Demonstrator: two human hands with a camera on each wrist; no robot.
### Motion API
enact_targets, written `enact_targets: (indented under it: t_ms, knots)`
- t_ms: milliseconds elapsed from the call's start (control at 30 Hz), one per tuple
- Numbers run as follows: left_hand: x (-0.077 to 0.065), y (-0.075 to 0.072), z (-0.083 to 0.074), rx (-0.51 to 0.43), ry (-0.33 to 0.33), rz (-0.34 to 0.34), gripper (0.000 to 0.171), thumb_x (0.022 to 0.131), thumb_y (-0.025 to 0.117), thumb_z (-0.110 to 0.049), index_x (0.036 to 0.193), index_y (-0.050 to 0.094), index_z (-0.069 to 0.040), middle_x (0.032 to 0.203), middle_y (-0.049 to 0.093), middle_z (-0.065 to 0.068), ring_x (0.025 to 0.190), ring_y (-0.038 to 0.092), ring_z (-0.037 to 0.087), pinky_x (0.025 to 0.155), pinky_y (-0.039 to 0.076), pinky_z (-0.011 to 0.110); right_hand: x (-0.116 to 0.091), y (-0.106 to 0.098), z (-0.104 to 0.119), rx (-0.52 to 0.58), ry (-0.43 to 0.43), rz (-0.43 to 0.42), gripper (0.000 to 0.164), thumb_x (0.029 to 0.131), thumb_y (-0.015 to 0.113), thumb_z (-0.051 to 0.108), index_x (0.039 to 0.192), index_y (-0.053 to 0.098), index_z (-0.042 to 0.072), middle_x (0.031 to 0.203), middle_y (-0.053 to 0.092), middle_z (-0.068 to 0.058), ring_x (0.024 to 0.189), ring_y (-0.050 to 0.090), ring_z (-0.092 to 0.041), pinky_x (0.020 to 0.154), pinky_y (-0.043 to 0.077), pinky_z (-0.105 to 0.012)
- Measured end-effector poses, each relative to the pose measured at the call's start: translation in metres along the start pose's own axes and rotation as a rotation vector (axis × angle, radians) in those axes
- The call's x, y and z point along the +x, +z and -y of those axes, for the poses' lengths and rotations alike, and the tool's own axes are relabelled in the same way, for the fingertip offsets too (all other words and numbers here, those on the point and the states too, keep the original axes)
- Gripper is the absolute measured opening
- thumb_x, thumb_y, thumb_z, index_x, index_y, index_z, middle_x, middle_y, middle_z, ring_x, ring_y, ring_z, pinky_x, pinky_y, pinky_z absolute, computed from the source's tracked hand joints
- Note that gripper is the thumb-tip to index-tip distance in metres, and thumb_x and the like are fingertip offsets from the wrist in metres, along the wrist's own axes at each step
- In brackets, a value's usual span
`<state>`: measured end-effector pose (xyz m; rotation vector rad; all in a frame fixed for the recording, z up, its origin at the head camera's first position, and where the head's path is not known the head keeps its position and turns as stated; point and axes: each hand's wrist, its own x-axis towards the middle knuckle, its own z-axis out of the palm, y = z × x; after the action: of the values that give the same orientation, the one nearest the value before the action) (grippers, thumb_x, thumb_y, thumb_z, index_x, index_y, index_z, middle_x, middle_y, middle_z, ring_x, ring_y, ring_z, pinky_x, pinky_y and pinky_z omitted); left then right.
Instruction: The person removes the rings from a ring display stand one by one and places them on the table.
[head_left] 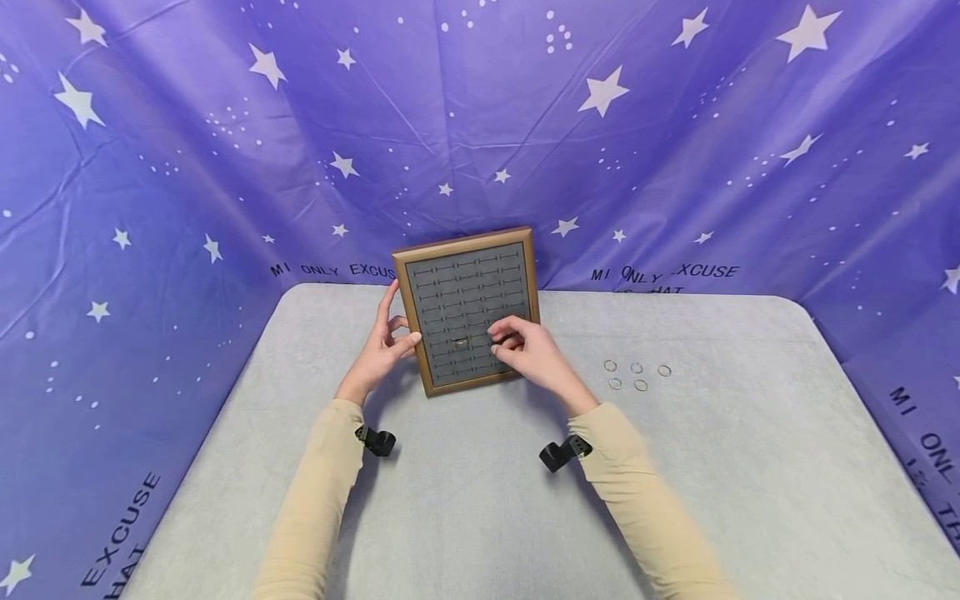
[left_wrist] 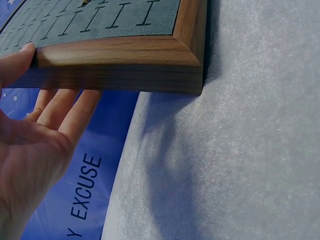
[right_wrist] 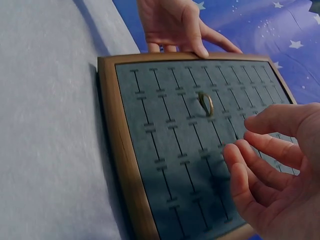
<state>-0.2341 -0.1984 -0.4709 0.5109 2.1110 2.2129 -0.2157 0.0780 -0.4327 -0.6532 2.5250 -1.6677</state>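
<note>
A wood-framed ring display board (head_left: 472, 283) with a grey slotted pad leans back, tilted, on the table. My left hand (head_left: 380, 354) grips its left side; in the left wrist view the thumb (left_wrist: 17, 62) lies on the frame's front edge and the other fingers are behind it. One gold-coloured ring (right_wrist: 206, 104) stands in a slot of the pad. Just to the right of that ring, my right hand (head_left: 534, 354) hovers at the pad, its fingers loosely bent. Between its fingertips in the right wrist view, I see no ring.
Several loose rings (head_left: 640, 385) lie on the grey cloth-covered table (head_left: 735, 450) to the right of the board. A purple curtain with white stars (head_left: 465, 125) hangs behind and along the sides. Black wrist cameras (head_left: 558, 454) are strapped over both sleeves.
</note>
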Motion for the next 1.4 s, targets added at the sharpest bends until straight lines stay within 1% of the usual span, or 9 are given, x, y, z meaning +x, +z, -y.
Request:
enact_targets:
  t_ms: [200, 433, 600, 733, 900, 1100, 1233, 1400]
  knots:
    - [-0.001, 0.0, 0.0, -0.011, -0.006, 0.003, 0.093, 0.092, 0.055, 0.011, 0.155, 0.007, -0.038, 0.104, 0.053, 0.019, 0.084, 0.065, 0.018, 0.078, 0.056, 0.04, 0.003, 0.011, 0.004, -0.023, -0.021, 0.017, 0.023, 0.084, 0.067, -0.003, 0.106, 0.064, -0.004, 0.098, 0.065, -0.014, 0.084, 0.063, -0.022, 0.075, 0.053, -0.033]
    - [-0.001, -0.001, -0.001, 0.002, -0.007, 0.003, 0.094, 0.092, 0.055, 0.01, 0.155, 0.005, -0.037, 0.103, 0.053, 0.019, 0.083, 0.066, 0.018, 0.077, 0.057, 0.04, 0.007, 0.024, 0.006, -0.085, -0.027, 0.025, 0.021, 0.084, 0.068, 0.0, 0.105, 0.065, -0.001, 0.097, 0.065, -0.01, 0.081, 0.062, -0.019, 0.073, 0.052, -0.029]
    - [-0.001, 0.0, -0.001, 0.015, -0.005, 0.002, 0.093, 0.092, 0.055, 0.01, 0.155, 0.006, -0.038, 0.104, 0.053, 0.02, 0.083, 0.065, 0.018, 0.077, 0.057, 0.04, 0.008, 0.032, 0.004, -0.128, -0.059, 0.003, 0.018, 0.087, 0.069, 0.005, 0.104, 0.066, 0.002, 0.096, 0.063, -0.008, 0.074, 0.057, -0.015, 0.067, 0.048, -0.027]
    - [-0.002, 0.001, -0.001, 0.019, -0.011, 0.009, 0.093, 0.093, 0.055, 0.009, 0.155, 0.006, -0.039, 0.105, 0.053, 0.02, 0.083, 0.065, 0.018, 0.077, 0.057, 0.041, 0.008, 0.039, 0.002, -0.184, -0.088, -0.034, 0.016, 0.087, 0.069, 0.008, 0.102, 0.067, 0.004, 0.092, 0.063, -0.004, 0.068, 0.052, -0.012, 0.061, 0.045, -0.026]
    - [-0.001, 0.001, -0.001, 0.025, -0.012, 0.011, 0.093, 0.093, 0.056, 0.008, 0.155, 0.006, -0.039, 0.106, 0.052, 0.021, 0.084, 0.065, 0.018, 0.077, 0.057, 0.04, 0.007, 0.045, -0.001, -0.265, -0.092, -0.079, 0.016, 0.085, 0.071, 0.009, 0.101, 0.068, 0.006, 0.09, 0.063, -0.002, 0.064, 0.049, -0.01, 0.059, 0.042, -0.025]
    - [-0.001, 0.0, -0.002, 0.027, -0.001, 0.007, 0.092, 0.093, 0.055, 0.008, 0.155, 0.005, -0.039, 0.106, 0.052, 0.021, 0.084, 0.065, 0.018, 0.077, 0.057, 0.04, 0.01, 0.051, -0.002, -0.265, -0.084, -0.123, 0.014, 0.084, 0.072, 0.009, 0.098, 0.069, 0.007, 0.085, 0.061, -0.001, 0.061, 0.048, -0.01, 0.057, 0.04, -0.025]
    - [-0.001, 0.0, -0.001, 0.022, 0.0, 0.006, 0.092, 0.093, 0.055, 0.009, 0.155, 0.006, -0.038, 0.105, 0.052, 0.021, 0.085, 0.065, 0.018, 0.076, 0.057, 0.039, 0.013, 0.056, -0.004, -0.248, -0.068, -0.122, 0.012, 0.084, 0.072, 0.01, 0.094, 0.068, 0.007, 0.081, 0.059, -0.001, 0.06, 0.048, -0.009, 0.056, 0.04, -0.024]
    - [-0.001, 0.001, -0.002, 0.017, -0.003, 0.004, 0.092, 0.093, 0.055, 0.01, 0.155, 0.006, -0.039, 0.105, 0.053, 0.02, 0.086, 0.065, 0.018, 0.077, 0.057, 0.04, 0.014, 0.061, -0.006, -0.206, -0.056, -0.137, 0.01, 0.083, 0.072, 0.008, 0.091, 0.064, 0.007, 0.079, 0.057, -0.003, 0.061, 0.048, -0.011, 0.056, 0.04, -0.024]
